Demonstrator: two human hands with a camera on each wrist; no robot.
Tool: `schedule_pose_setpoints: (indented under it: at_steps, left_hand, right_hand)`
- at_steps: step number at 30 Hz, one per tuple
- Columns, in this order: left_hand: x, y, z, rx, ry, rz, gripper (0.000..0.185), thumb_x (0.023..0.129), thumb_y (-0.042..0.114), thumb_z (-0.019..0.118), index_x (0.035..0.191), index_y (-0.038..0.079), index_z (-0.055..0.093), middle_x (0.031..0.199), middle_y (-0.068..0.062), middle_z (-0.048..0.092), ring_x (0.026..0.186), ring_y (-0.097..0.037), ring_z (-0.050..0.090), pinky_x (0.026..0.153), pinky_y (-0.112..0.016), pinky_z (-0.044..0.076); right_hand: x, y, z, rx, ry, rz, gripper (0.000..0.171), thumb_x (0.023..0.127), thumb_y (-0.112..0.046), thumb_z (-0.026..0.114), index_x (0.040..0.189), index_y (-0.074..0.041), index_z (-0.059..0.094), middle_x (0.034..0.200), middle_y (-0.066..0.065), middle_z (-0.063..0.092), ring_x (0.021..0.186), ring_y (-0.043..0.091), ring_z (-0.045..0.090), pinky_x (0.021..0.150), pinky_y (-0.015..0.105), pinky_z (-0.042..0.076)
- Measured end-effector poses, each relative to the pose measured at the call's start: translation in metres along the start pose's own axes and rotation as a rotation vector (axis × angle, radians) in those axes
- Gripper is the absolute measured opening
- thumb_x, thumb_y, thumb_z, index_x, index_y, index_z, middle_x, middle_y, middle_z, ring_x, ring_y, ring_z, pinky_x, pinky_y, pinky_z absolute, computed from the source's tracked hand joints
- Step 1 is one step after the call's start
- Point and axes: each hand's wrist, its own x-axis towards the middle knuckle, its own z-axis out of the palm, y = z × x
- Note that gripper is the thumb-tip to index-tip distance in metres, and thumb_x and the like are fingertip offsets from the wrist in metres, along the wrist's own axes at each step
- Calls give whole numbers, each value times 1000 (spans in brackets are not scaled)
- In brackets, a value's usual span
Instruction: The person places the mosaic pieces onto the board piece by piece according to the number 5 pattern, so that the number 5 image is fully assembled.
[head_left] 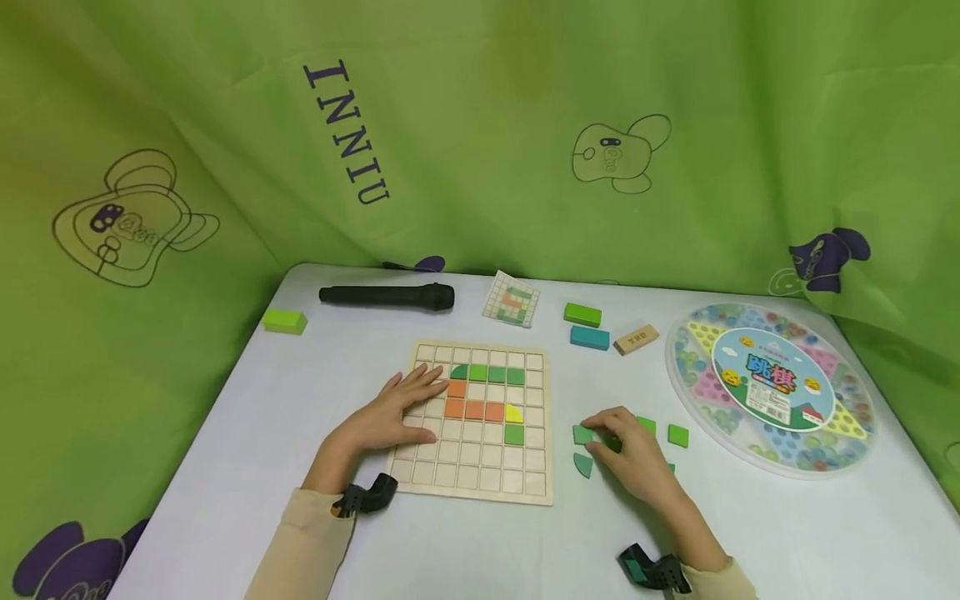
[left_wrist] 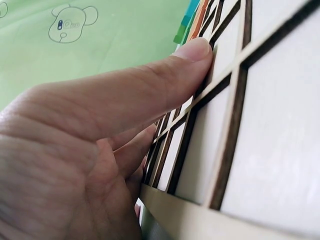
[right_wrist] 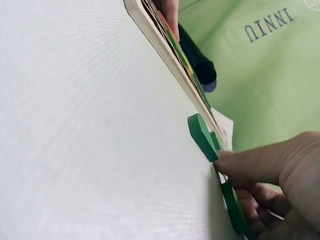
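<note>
My left hand (head_left: 390,414) rests with spread fingers on the left side of a wooden grid board (head_left: 491,481). In the left wrist view its thumb (left_wrist: 195,50) lies across the grid lines. The board carries a row of green tiles (head_left: 497,374), several orange tiles (head_left: 474,410) and a yellow quarter-round tile (head_left: 513,413). Right of the board, my right hand (head_left: 633,462) pinches a small green square tile (head_left: 581,434) between thumb and forefinger, low at the table. A green quarter-round tile (head_left: 583,466) lies just in front of it. More green tiles are partly hidden by the hand.
A loose green tile (head_left: 678,436) lies right of the hand, near a round Chinese checkers box (head_left: 738,454). Behind stand a pattern card (head_left: 512,299), a black microphone (head_left: 386,297), a blue block (head_left: 589,337), a wooden block (head_left: 637,339) and green blocks (head_left: 582,314).
</note>
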Motion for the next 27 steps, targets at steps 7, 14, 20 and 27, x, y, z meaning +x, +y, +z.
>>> schedule_pose_setpoints:
  at_steps: [7,14,20,27]
  left_hand:
    - [3,-4,0,-3,2,12,82,79,39,74,148,17,35,159,-1,19,148,-26,7,118,-53,-2]
    - [-2,-6,4,-11,0,23,82,79,41,73,147,17,37,159,-3,20,148,-28,8,117,-55,-1]
    - [-6,-3,4,-5,-5,12,82,79,40,74,147,17,36,159,-2,19,148,-27,8,117,-54,0]
    - [-1,-2,1,1,4,19,81,79,40,74,147,17,36,159,-2,19,148,-27,8,117,-54,-1]
  right_hand:
    - [-1,-14,1,47,38,-68,28,79,-12,76,106,-15,69,103,-5,65,89,13,60,74,27,52]
    - [-8,-35,18,151,-6,-138,28,76,-13,78,103,-18,70,100,-12,64,93,10,63,79,29,54]
    - [-7,-52,37,190,-94,-137,26,78,-17,77,103,-20,70,101,-14,63,86,8,57,72,22,50]
    - [-3,-58,48,180,-72,-126,26,76,-15,78,101,-19,70,100,-14,60,78,6,49,63,17,45]
